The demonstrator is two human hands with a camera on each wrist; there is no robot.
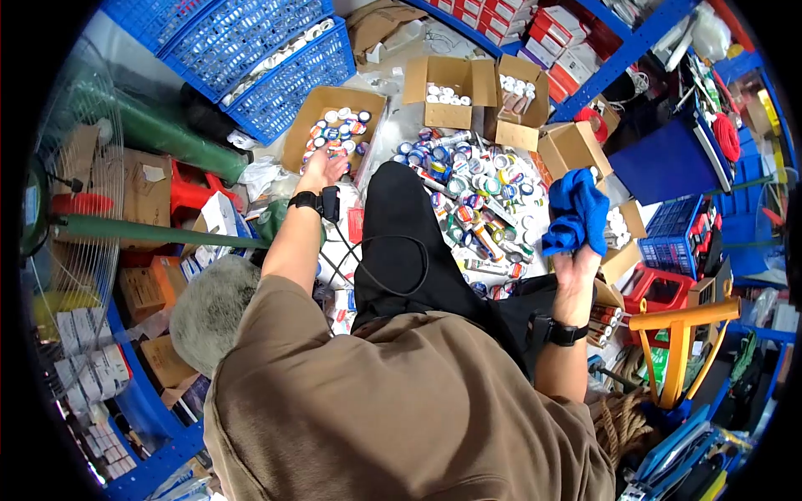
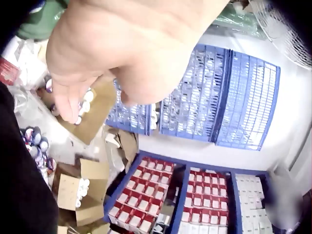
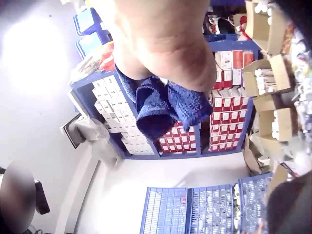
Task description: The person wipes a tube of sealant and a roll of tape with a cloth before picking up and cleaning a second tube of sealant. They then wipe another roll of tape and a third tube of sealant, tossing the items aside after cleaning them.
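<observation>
My left hand [image 1: 328, 167] is over the near side of an open cardboard box [image 1: 302, 125] of tubes with round caps, its fingers extended towards them. In the left wrist view, the fingers of the left hand [image 2: 117, 53] point down at the box [image 2: 103, 105]; no held thing shows, and the fingertips' contact with the tubes is unclear. On the right, my right hand [image 1: 576, 269] holds a bunched blue cloth [image 1: 576, 213], which covers most of its fingers. That cloth [image 3: 161, 109] hangs below the right hand [image 3: 161, 48] in the right wrist view.
Mixed tubes [image 1: 476, 196] lie in a large pile before my knees. Small cartons [image 1: 449, 83] with white-capped tubes stand behind and to the right. Blue crates [image 1: 288, 75] are stacked at the back left. A green pole [image 1: 159, 234] and a yellow-orange stand [image 1: 681, 334] flank me.
</observation>
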